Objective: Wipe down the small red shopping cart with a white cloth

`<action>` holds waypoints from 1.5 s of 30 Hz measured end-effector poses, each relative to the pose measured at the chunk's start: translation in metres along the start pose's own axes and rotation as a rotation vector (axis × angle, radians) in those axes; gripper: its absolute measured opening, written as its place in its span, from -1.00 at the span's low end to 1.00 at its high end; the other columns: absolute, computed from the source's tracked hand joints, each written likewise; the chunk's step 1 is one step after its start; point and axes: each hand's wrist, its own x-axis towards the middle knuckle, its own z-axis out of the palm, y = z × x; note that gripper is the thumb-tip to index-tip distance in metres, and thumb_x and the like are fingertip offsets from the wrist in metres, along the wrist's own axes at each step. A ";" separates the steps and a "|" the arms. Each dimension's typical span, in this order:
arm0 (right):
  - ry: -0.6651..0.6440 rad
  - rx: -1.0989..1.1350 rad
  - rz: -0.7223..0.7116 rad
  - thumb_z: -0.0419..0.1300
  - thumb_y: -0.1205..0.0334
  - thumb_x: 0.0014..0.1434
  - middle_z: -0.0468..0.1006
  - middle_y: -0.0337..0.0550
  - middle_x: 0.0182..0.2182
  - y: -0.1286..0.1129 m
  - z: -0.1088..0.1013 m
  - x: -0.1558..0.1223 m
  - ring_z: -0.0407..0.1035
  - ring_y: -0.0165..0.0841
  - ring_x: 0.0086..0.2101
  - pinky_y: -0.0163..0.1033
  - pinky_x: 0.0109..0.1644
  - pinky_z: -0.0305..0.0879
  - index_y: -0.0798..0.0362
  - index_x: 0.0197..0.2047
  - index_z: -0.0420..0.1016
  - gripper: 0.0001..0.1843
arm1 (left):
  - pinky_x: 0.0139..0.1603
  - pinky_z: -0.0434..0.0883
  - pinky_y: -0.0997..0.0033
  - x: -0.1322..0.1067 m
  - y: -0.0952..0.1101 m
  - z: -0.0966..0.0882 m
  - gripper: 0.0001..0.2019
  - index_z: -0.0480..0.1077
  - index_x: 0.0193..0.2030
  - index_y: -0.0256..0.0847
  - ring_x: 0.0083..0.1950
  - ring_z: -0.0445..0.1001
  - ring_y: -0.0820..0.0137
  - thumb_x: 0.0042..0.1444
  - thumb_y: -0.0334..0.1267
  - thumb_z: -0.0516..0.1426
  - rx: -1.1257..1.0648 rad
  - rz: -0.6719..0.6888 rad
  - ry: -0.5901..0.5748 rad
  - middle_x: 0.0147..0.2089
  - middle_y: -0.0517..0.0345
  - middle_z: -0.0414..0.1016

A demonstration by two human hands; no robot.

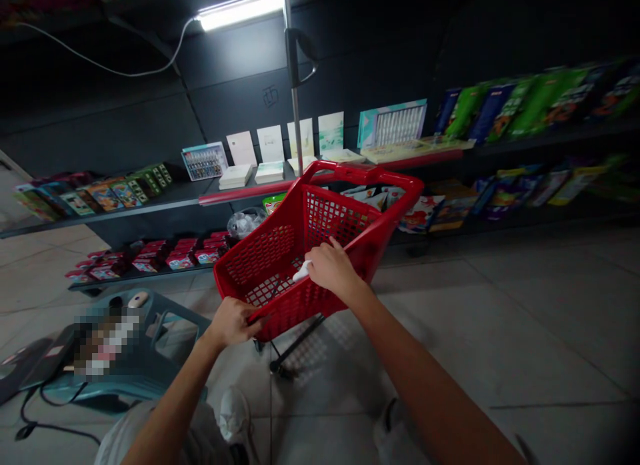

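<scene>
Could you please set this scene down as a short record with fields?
Left hand: on the near rim of the red shopping cart, toward its left end
Right hand: holding a white cloth at the cart's near side, farther right
Behind the cart: shelving with white booklets and packaged goods
Left of the cart: teal plastic stool
Light: lit tube lamp, above

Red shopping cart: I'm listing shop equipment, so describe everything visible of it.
The shopping cart is bright red and plastic-looking, with latticed walls, a looped handle at its far right end and a dark wheeled frame beneath. It stands upright on the tiled floor before the shelves. The left hand grips its near left corner; the right hand holds a white cloth at its near rim.
</scene>
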 end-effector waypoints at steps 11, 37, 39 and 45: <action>0.597 0.011 0.155 0.17 0.20 0.31 0.59 0.04 -0.16 0.054 -0.006 -0.019 0.34 -0.14 -0.07 0.14 0.38 0.02 0.11 -0.14 0.61 -0.78 | 0.01 0.41 0.19 -0.006 -0.008 0.000 -0.72 0.47 0.08 -0.14 -0.04 0.51 0.21 0.39 -0.10 0.06 0.061 -0.055 0.204 -0.09 -0.01 0.58; 0.794 0.187 -0.015 0.15 0.47 0.15 0.46 -0.01 -0.12 0.007 0.064 -0.059 0.37 -0.16 -0.04 -0.08 0.12 0.42 0.04 -0.13 0.46 -0.76 | 0.04 0.26 0.13 0.008 -0.018 0.014 -0.85 0.35 -0.06 -0.14 -0.05 0.47 0.18 0.40 -0.23 -0.01 -0.046 -0.195 0.270 -0.14 0.02 0.53; 0.796 0.218 -0.065 0.15 0.48 0.16 0.47 -0.01 -0.11 -0.006 0.078 -0.056 0.37 -0.15 -0.02 -0.06 0.13 0.43 0.04 -0.11 0.46 -0.75 | 0.01 0.26 0.13 0.011 -0.019 0.014 -0.86 0.33 -0.15 -0.14 -0.11 0.44 0.19 0.39 -0.21 -0.01 -0.057 -0.209 0.263 -0.19 0.03 0.51; 0.672 0.336 -0.300 0.17 0.51 0.22 0.50 0.00 -0.08 -0.066 0.116 -0.040 0.39 -0.17 -0.02 -0.12 0.09 0.45 0.06 -0.03 0.52 -0.70 | 0.11 0.26 0.07 0.011 -0.022 0.016 -0.82 0.35 -0.07 -0.16 -0.03 0.39 0.17 0.29 -0.28 -0.03 -0.174 -0.199 0.243 -0.11 0.01 0.50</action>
